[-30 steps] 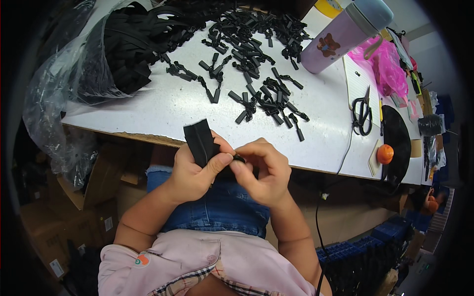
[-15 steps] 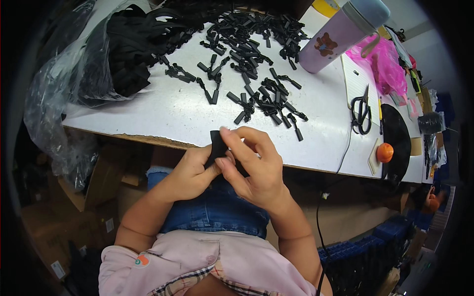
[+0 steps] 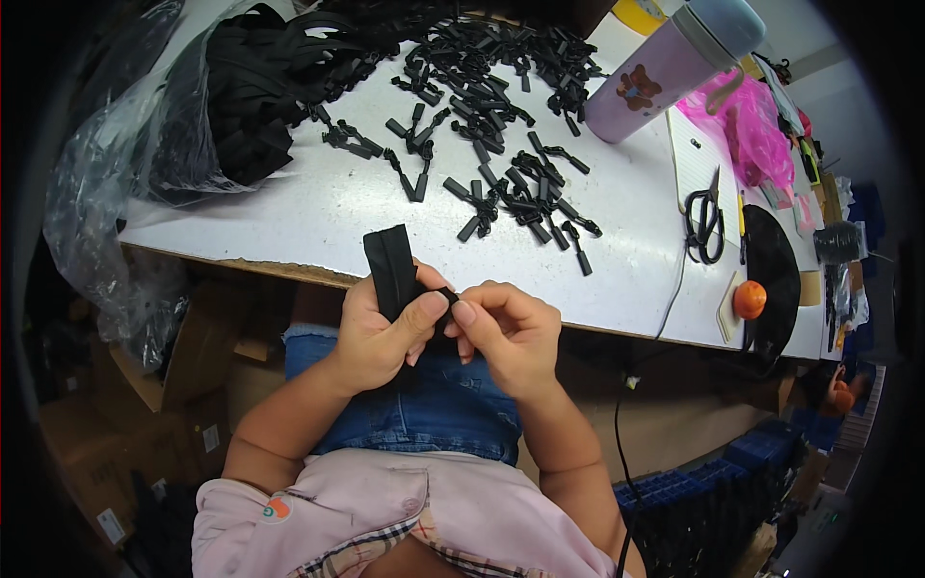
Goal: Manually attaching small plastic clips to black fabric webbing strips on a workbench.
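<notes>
In my left hand [image 3: 383, 332] is a black zipper tape [image 3: 389, 265], a line running down its middle. One end stands up above the fingers toward the table edge, and another part shows at my left thumb tip. My right hand [image 3: 511, 337] is closed in a pinch against that part, its thumb and fingertips touching the black tape. Whether a small piece is also between those fingertips I cannot make out. Both hands are over my lap, just in front of the table. Many black zipper sliders with long pulls [image 3: 477, 197] lie loose on the white tabletop [image 3: 318, 217].
A clear plastic bag [image 3: 178, 144] with black zipper tape [image 3: 246, 96] lies at the left. Farther right are a lilac bottle [image 3: 631, 91], black scissors [image 3: 706, 222], a notepad [image 3: 686, 154], an orange fruit [image 3: 751, 300] and a pink bag [image 3: 756, 140]. A cable [image 3: 621, 433] hangs over the edge.
The zipper tape has turned and now stands higher, to the left of my fingers. My left thumb has come up over it, and my right hand has moved down into a closer pinch.
</notes>
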Motion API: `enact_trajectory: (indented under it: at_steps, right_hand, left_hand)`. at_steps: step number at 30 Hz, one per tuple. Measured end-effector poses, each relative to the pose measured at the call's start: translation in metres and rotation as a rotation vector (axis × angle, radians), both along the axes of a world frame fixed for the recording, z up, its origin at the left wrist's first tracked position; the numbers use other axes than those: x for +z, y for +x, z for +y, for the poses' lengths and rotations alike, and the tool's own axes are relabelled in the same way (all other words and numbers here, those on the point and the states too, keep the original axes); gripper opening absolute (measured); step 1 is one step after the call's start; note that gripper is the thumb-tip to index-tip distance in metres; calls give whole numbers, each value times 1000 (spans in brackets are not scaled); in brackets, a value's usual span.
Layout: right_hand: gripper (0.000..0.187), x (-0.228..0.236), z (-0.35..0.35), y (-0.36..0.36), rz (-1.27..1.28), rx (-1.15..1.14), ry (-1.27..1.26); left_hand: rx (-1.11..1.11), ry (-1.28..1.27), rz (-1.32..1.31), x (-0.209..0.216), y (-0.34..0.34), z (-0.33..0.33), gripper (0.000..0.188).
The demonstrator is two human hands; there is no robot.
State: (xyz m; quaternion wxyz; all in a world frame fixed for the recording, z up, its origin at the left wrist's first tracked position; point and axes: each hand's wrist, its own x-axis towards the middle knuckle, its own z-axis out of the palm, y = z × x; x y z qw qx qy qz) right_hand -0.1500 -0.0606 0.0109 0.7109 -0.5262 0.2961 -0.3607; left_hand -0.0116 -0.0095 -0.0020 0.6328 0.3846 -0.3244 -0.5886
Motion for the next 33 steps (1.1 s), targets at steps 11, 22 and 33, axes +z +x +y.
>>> enact_trajectory:
  at_steps: [11,22,33]
  right_hand:
    - [9,3,-10,7,223,-87,-291]
    - [10,-5,-61,12,678,-286,-923]
    - [6,5,-47,-5,89,5,-275]
  left_hand:
    - [87,-113,-184,3,0,4,14]
    - [-105,255,109,9,-4,-3,21]
    - [189,131,-247,4,-13,-12,11]
